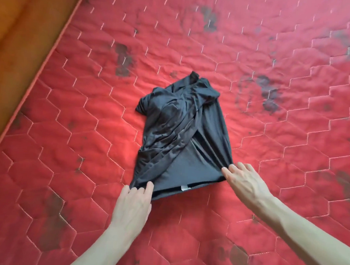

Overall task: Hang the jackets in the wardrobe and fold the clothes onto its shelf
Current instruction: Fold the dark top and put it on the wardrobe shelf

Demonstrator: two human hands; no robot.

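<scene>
Two hands work a dark garment [182, 130] lying crumpled mid-mattress [273, 139], well clear of the wooden frame [21, 38] at far left. Left hand [133, 204] pinches its near-left hem corner; right hand [243, 180] pinches the near-right corner. Open red quilting surrounds the garment.

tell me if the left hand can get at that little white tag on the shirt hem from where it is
Probably yes: the left hand grips the near-left corner of the dark shirt, and the white tag lies exposed on the hem just beside it, with nothing covering it.
</scene>
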